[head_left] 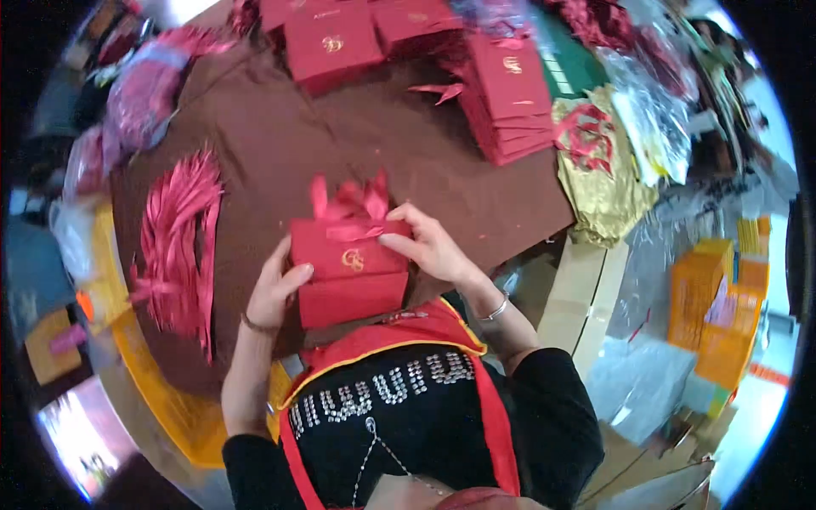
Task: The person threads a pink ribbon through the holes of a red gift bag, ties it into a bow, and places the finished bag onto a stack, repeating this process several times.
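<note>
In front of my waist, at the near edge of the brown-covered table, lies a red paper gift bag [340,293] with a gold emblem. It has a crease across its front, and red ribbon [350,202] loops stand up beyond its far edge. My left hand [276,285] grips the bag's left side, thumb on the front face and fingers along the edge. At the far right corner my right hand [432,246] pinches the bag beside the ribbon, thumb and forefinger closed on it. A bundle of loose red ribbons [178,246] lies to the left of my left hand.
A stack of flat red bags [510,93] stands at the far right, with more red bags [331,42] at the far middle. Gold wrapping [603,187] holding ribbon scraps hangs at the table's right edge. Orange crates [714,297] and a yellow crate [178,416] flank the table.
</note>
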The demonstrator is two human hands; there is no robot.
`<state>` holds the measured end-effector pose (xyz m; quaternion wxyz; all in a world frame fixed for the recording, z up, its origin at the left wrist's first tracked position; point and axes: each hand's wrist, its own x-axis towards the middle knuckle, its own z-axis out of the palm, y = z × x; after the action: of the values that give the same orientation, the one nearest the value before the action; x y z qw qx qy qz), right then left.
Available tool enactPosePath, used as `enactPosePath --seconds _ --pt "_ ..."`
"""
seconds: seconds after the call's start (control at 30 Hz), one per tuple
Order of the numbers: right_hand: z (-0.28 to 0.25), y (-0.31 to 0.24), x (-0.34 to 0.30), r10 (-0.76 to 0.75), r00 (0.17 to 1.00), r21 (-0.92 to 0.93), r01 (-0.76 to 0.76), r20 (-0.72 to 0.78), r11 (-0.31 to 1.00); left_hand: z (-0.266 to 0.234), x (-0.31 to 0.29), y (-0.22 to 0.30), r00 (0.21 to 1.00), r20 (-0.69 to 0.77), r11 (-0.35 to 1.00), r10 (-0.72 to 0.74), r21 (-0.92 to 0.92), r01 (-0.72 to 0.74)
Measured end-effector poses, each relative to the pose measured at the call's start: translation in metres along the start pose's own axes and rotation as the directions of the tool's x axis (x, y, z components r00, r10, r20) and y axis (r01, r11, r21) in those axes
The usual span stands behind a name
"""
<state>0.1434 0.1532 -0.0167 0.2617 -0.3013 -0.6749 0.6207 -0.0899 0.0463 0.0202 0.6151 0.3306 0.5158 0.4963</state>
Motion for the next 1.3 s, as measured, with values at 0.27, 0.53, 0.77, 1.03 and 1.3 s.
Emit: enactPosePath --seconds 0.27,0.53,0.77,1.03,1.3 --pt "-0.003 -0.011 -0.009 0.034 0.898 0.172 0.047 -0.438 0.984 0.03 0.032 -0.003 0.988 -0.084 0.948 0.129 -0.281 -0.148" --pt "-0.037 -0.02 -0.016 0.186 0.929 0.501 -0.001 -0.32 0.865 0.051 0.063 -0.002 0.996 -0.02 0.877 0.087 -0.472 -0.086" --pt "-0.026 0.011 -0.004 -0.264 0.948 0.968 -0.217 0.179 -0.123 0.072 0.055 0.015 0.99 0.118 0.992 0.082 0.085 -0.093" --pt "0.015 0.009 -0.014 -0.02 0.85 0.845 -0.526 0.527 -0.093 0.087 0.07 0.016 0.983 0.136 0.99 -0.125 -0.053 0.133" --pt "-0.076 -0.002 -0.033 0.029 0.985 0.964 -0.175 0.172 0.201 0.092 0.108 0.005 0.997 0.032 0.959 0.074 -0.278 -0.063"
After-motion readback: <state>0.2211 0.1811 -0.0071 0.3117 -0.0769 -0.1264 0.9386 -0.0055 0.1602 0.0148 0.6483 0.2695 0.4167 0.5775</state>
